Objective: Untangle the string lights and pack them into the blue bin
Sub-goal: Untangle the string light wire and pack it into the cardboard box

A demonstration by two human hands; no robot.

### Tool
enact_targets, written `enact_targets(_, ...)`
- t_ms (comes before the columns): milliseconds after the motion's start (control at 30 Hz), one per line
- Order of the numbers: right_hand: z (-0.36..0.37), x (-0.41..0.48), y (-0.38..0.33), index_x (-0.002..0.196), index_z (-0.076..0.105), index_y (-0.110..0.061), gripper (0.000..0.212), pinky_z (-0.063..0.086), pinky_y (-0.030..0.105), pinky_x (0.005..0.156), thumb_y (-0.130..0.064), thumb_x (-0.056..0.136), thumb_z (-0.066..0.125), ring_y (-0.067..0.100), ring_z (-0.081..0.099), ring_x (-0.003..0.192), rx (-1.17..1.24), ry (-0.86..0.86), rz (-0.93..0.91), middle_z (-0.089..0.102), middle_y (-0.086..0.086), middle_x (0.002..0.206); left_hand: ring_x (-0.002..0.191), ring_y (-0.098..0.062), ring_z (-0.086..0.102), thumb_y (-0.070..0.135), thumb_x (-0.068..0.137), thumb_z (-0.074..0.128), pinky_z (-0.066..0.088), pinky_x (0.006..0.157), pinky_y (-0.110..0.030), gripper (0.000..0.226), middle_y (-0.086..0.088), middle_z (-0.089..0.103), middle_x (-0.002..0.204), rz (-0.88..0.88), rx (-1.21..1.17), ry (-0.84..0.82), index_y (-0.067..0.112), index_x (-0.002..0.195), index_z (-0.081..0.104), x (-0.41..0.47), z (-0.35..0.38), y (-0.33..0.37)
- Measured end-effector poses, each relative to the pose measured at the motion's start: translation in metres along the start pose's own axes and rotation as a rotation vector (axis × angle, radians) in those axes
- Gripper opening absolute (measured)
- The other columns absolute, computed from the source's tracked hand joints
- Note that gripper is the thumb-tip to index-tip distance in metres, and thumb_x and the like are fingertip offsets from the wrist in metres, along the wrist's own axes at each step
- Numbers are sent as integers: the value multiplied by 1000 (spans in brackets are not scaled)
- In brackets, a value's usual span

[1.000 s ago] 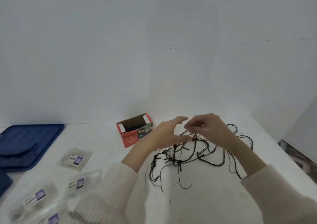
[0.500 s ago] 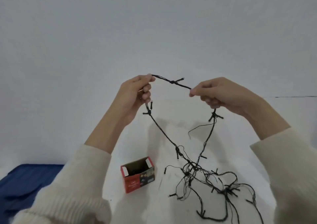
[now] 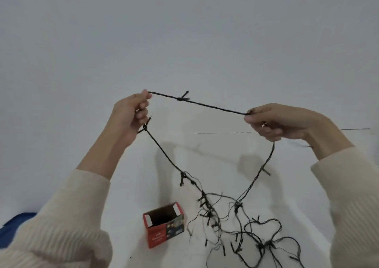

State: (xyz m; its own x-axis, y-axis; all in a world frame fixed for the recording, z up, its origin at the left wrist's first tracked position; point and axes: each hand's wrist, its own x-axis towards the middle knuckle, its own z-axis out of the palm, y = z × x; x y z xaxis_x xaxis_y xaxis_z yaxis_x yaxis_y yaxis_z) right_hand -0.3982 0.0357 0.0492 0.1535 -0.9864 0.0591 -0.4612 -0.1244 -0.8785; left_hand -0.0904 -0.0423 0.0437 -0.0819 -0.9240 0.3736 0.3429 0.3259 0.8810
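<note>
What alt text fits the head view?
The left hand and right hand, raised, pinch black string lights, one stretch taut between them; the rest hangs into a tangle on the white table. An open red box stands left of the tangle.

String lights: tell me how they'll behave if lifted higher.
Likely floppy: the string lights run taut only between the left hand and right hand, hanging limp below. Probably snag-prone: the tangle underneath would lift as a clump.

Black string lights (image 3: 207, 104), red box (image 3: 163, 225), cream ribbed sleeves (image 3: 61, 222), white table (image 3: 123, 196).
</note>
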Motion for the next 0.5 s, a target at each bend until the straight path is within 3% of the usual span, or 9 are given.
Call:
enact_targets(67,-4,-4,7,57,50,-15,29,21,19,38,-29,80,62,10,20,37,-54,1,42,31,0,48,32,-3,29,19,96,47,22,35,-12,22,12,39,40,-4,-102,89,15,76,52,7,-15,6)
enact_targets(167,-11,-10,16,56,50,-15,28,24,22,45,-32,73,63,11,22,40,24,62,43,26,-2,46,30,-3,30,20,97,47,23,34,-12,22,13,40,39,-13,-41,184,16,76,52,13,-34,7)
enact_targets(267,-12,-8,12,58,50,-18,26,29,24,47,-32,76,61,12,25,42,371,161,-64,27,-5,43,29,-2,31,18,97,48,27,33,-12,23,5,42,53,-27,160,226,15,75,54,15,-36,-2)
enact_targets(333,-6,-3,-3,64,52,-18,22,30,20,42,-31,80,60,10,25,39,608,199,-187,29,-7,42,33,-4,39,15,95,50,34,34,-13,22,-2,44,62,-39,353,151,12,74,56,13,-25,-7)
enact_targets(367,-1,0,-13,67,53,-18,21,30,18,40,-30,83,58,9,25,38,671,209,-232,30,-6,42,42,-8,47,14,94,53,40,39,-14,19,-5,48,66,-36,478,66,10,76,59,11,-16,-10)
enact_targets(433,12,7,-34,73,55,-16,20,31,18,40,-27,89,54,8,27,38,694,202,-275,34,-5,44,78,-20,59,16,92,57,49,67,-23,13,-7,59,86,59,871,-85,6,93,65,4,7,-19)
enact_targets(500,27,14,-52,80,59,-15,16,40,17,44,-23,92,53,9,37,42,656,165,-279,44,-4,48,103,-22,56,24,92,56,40,90,-27,25,-5,61,108,286,1070,-138,10,112,62,-9,38,-25)
